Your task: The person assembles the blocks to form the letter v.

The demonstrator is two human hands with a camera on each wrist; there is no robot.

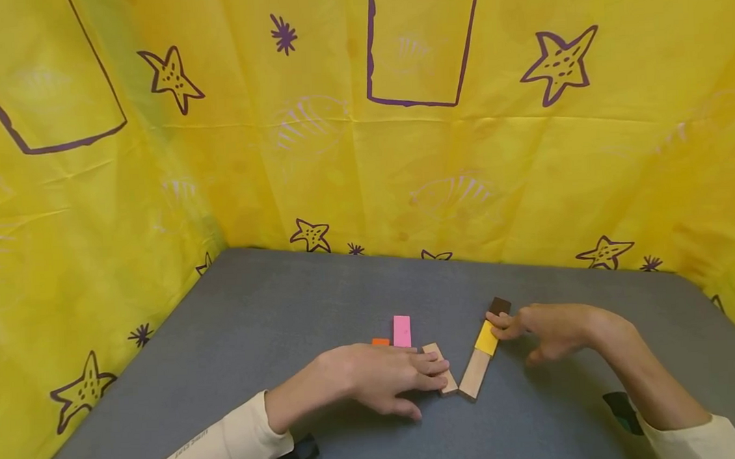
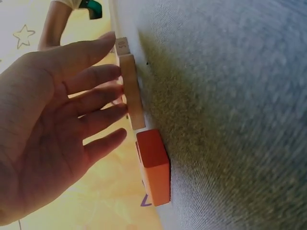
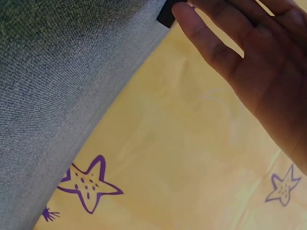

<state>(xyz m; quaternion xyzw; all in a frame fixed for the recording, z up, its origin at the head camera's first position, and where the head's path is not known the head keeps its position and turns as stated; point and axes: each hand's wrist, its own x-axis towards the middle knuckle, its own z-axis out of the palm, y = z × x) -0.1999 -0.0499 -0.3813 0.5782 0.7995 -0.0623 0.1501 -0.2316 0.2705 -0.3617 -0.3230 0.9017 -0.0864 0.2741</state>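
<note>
My left hand lies low over a plain wooden block, fingers fairly straight, fingertips touching it. In the left wrist view those fingertips meet the side of the wooden block; an orange block stands near the little finger. A slanted row runs from a second wooden block through a yellow block to a dark brown block. The two wooden blocks nearly meet at their near ends, forming a V. My right hand touches the yellow block with extended fingertips, beside the dark brown one.
A pink block and the orange block's top sit just beyond my left hand, partly hidden by it. The blocks lie on a grey table. Yellow cloth printed with starfish rises behind and at both sides.
</note>
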